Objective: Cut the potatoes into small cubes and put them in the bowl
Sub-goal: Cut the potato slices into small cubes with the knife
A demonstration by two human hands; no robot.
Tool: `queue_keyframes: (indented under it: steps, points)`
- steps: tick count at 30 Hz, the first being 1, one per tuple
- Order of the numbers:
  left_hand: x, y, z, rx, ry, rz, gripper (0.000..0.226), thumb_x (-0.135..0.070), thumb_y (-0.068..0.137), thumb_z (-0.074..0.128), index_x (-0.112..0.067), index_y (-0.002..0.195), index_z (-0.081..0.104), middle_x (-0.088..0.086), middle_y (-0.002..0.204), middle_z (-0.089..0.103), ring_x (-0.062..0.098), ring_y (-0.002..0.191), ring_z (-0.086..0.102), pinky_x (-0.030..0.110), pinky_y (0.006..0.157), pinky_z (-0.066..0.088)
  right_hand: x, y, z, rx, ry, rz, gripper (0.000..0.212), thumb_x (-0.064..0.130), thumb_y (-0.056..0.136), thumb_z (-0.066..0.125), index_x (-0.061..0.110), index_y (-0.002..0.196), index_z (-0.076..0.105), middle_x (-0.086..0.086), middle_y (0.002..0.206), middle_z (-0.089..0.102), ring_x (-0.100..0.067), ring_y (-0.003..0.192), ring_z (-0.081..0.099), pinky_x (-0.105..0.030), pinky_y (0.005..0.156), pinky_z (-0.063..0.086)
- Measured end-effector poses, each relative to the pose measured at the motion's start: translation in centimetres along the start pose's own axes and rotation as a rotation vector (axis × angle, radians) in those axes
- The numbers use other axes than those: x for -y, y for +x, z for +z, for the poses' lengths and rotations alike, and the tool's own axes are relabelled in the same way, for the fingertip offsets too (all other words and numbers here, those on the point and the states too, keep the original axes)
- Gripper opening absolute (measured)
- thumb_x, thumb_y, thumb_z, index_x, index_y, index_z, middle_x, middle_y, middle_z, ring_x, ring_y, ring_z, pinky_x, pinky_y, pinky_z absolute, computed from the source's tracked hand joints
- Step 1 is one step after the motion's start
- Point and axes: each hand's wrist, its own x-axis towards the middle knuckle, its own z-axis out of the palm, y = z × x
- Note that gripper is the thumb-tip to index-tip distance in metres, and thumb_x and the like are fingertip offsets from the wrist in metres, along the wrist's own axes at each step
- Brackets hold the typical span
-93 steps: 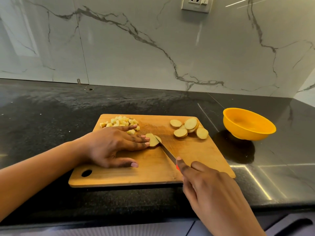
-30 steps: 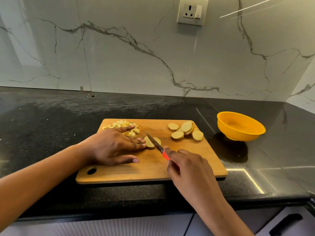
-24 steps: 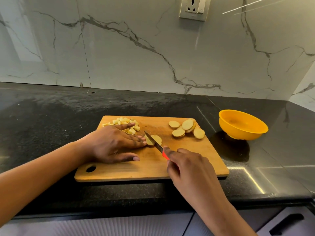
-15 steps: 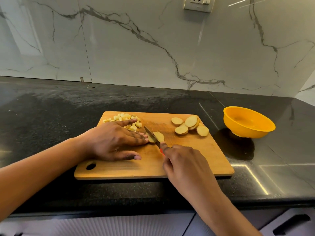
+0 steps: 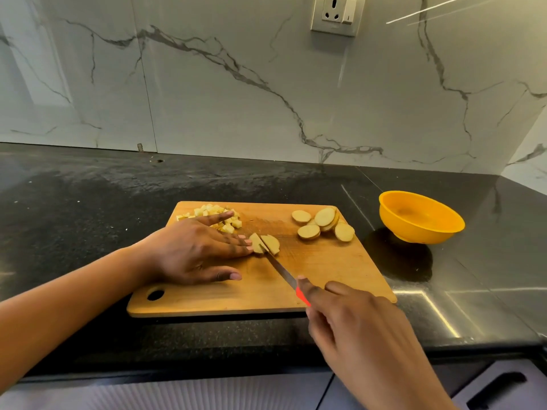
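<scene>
On the bench (image 5: 88, 208) mid-frame, the potato slice (image 5: 270, 244) lies just right of the straight fingers (image 5: 239, 246) of the left hand (image 5: 192, 250), with the knife (image 5: 281, 270), clamped in the right hand (image 5: 355, 324), slanting in from lower right.

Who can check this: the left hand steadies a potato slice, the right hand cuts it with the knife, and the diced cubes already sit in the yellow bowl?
No. The head view shows the diced cubes piled on the cutting board, behind the left hand; the yellow bowl looks empty. The rest holds.
</scene>
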Motion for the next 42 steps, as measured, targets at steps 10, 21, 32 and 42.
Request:
queue_keyframes:
  steps: [10, 21, 32, 42]
  points:
    - [0.9, 2.3, -0.2, 0.032, -0.110, -0.188, 0.049, -0.053, 0.089, 0.049, -0.029, 0.131, 0.051, -0.012, 0.132, 0.054, -0.005, 0.125, 0.044, 0.038, 0.117, 0.015, -4.7, 9.6, 3.0, -0.238, 0.167, 0.194, 0.039, 0.027, 0.093, 0.056, 0.024, 0.132, 0.054, 0.002, 0.091, 0.070, -0.008, 0.070, 0.057, -0.024, 0.058, 0.048]
    - [3.7, 7.8, -1.3, 0.640, -0.459, -0.294, 0.052, -0.031, 0.087, 0.065, -0.045, 0.133, 0.045, -0.021, 0.140, 0.031, 0.001, 0.126, 0.026, 0.013, 0.095, 0.029, -7.2, 9.7, 5.1, -0.241, 0.257, 0.307, 0.041, 0.029, 0.094, 0.056, 0.025, 0.135, 0.052, 0.004, 0.110, 0.068, -0.010, 0.090, 0.062, -0.027, 0.075, 0.052]
    - [1.9, 6.8, -0.6, 0.385, -0.473, -0.465, 0.036, -0.058, 0.067, 0.064, -0.047, 0.101, 0.059, -0.021, 0.105, 0.052, 0.002, 0.098, 0.050, 0.023, 0.091, 0.047, -6.9, 9.4, 5.0, -0.236, 0.244, 0.307, 0.042, 0.031, 0.095, 0.054, 0.026, 0.137, 0.049, 0.003, 0.114, 0.067, -0.011, 0.096, 0.062, -0.024, 0.079, 0.047]
    - [-0.2, 6.7, 1.2, 0.252, -0.074, -0.577, 0.110, -0.100, 0.047, 0.009, -0.036, 0.121, 0.061, -0.018, 0.105, 0.053, 0.003, 0.101, 0.046, 0.028, 0.105, 0.024, -6.8, 9.4, 5.0, -0.210, 0.230, 0.323, 0.042, 0.031, 0.095, 0.053, 0.027, 0.136, 0.049, 0.003, 0.112, 0.068, -0.011, 0.096, 0.062, -0.022, 0.077, 0.045]
